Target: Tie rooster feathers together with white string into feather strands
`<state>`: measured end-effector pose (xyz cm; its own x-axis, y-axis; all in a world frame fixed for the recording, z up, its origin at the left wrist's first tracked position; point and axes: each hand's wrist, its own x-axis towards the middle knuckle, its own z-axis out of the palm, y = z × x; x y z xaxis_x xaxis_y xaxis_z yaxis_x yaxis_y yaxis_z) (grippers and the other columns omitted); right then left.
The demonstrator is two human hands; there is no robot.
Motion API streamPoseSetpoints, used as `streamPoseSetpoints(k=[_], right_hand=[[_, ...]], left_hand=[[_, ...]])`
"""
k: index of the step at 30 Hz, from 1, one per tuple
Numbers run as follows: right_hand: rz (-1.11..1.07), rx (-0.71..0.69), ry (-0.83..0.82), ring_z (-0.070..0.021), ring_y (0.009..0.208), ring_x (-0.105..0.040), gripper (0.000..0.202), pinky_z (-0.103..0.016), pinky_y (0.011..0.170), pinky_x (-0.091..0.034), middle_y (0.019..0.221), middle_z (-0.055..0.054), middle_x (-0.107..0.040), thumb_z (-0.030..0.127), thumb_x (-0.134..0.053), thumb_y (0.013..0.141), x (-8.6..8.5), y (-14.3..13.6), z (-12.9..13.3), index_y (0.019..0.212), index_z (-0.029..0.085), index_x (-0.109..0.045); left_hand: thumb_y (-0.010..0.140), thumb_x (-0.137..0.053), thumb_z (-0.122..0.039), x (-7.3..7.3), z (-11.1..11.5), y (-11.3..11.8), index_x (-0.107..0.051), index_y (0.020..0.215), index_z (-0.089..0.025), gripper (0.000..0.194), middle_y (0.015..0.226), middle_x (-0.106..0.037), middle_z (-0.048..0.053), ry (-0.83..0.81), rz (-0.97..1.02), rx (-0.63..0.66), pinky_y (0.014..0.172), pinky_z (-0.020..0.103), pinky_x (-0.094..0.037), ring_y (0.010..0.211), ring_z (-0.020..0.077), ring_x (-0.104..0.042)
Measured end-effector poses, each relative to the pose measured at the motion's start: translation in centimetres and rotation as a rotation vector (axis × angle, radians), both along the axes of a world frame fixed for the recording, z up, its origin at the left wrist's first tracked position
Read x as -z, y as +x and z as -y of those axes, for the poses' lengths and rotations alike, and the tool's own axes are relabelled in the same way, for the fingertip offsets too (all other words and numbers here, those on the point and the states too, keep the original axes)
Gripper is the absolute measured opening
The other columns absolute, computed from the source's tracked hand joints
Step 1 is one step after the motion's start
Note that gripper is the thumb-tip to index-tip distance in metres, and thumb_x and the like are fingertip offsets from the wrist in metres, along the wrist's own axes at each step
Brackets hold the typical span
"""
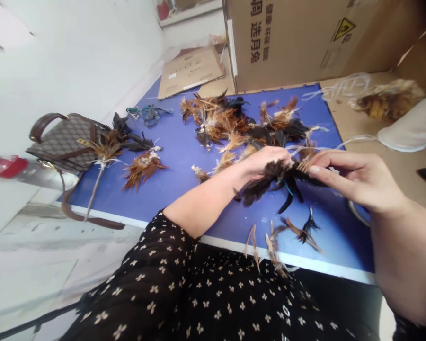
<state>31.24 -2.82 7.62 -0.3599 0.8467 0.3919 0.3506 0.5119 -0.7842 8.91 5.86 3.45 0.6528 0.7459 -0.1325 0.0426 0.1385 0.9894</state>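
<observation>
Over the blue table [177, 180], my left hand [268, 160] is closed around a bunch of dark feathers [257, 187], whose tips fan out toward me. A thin teal strand [288, 187] shows among them. My right hand [358, 177] is closed, thumb against fingers, at the quill end of the same bunch, where pale quills show. A white string [357, 139] runs from near the hands toward a white cone-shaped spool [413, 125] on the right. Exactly what the right fingertips pinch is partly hidden.
Brown and black feather bundles [220, 118] lie heaped behind my hands. Loose feathers [273, 241] lie at the front edge. A patterned handbag [64, 142] and a bottle [39, 173] are at left. A large cardboard box [298, 47] stands at the back.
</observation>
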Motion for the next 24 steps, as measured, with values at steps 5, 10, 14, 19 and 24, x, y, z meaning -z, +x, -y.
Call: streamPoseSetpoints(k=[5,10,14,19,24], right_hand=[[0.230,-0.454,-0.097,-0.0204,0.097,-0.075,0.016,-0.031,0.086,-0.062,0.113,-0.005,-0.079,0.035,-0.080,0.102,-1.1,-2.2,3.6,0.116,0.033,-0.087],[0.441,-0.636,-0.083,-0.0230,0.103,-0.075,0.061,-0.036,0.088,-0.064,0.130,-0.008,-0.071,0.023,-0.074,0.102,1.8,-6.0,8.5,0.160,0.041,-0.068],[0.380,-0.665,-0.048,-0.0230,0.103,-0.074,0.036,-0.038,0.089,-0.063,0.119,-0.010,-0.073,0.024,-0.071,0.107,4.4,-7.1,8.1,0.141,0.029,-0.081],[0.183,-0.572,-0.103,-0.0139,0.086,-0.075,0.026,-0.028,0.077,-0.063,0.104,-0.005,-0.078,0.030,-0.062,0.113,6.0,-6.2,2.7,0.104,0.025,-0.086],[0.275,-0.073,0.082,-0.0286,0.115,-0.077,0.024,-0.058,0.117,-0.056,0.109,-0.005,-0.080,0.043,-0.068,0.105,6.9,-4.2,-2.3,0.100,0.031,-0.087]], left_hand=[[0.118,-0.039,-0.025,0.7,-1.9,-0.7,-0.039,0.074,-0.022,0.044,0.063,-0.035,-0.008,-0.262,0.128,0.231,0.058,0.022,-0.021,0.060,0.0003,-0.027],[0.120,-0.016,-0.045,1.1,-2.1,-0.5,-0.041,0.081,-0.020,0.053,0.067,-0.033,-0.009,-0.226,0.157,0.242,0.063,0.019,-0.018,0.065,-0.0035,-0.028],[0.120,-0.032,-0.047,0.8,-1.5,-0.4,-0.042,0.084,-0.021,0.046,0.069,-0.035,-0.008,-0.200,0.146,0.207,0.062,0.017,-0.021,0.067,-0.0034,-0.028],[0.116,-0.014,-0.040,1.4,-1.8,-0.2,-0.041,0.090,-0.017,0.044,0.080,-0.028,-0.009,-0.206,0.100,0.217,0.071,0.015,-0.023,0.076,-0.0052,-0.023],[0.101,0.011,-0.046,2.2,-2.4,-0.1,-0.037,0.094,-0.013,0.059,0.093,-0.016,-0.007,-0.184,0.100,0.169,0.080,0.021,-0.020,0.089,-0.0026,-0.015]])
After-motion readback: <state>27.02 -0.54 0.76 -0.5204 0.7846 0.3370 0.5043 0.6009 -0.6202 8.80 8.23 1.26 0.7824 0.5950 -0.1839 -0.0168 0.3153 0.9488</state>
